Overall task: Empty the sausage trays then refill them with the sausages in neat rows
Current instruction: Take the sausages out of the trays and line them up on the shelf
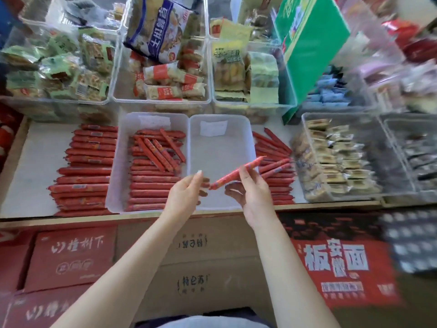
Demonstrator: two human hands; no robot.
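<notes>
One sausage (pixel 237 172) between both hands (pixel 254 192)

Bright, even daylight, soft shadows. Centre sharp; right and top edges smear with motion blur. Wide-angle bowing at the borders. Mild glare on the clear bins (pixel 163 100).

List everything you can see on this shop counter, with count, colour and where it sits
Left tray: one, clear, centre of shelf, holding red sausages, some loose on top.
Right tray: one, clear, beside it, no sausages inside.
Sausage piles: two, red, on the shelf left and right of the trays.
Snack bins: several, clear, behind and to the right.
Green box: one, upper right.
Cartons: several, red and brown, below the shelf.
Left hand: open, over the trays.
Right hand: pinching one red sausage.
</notes>
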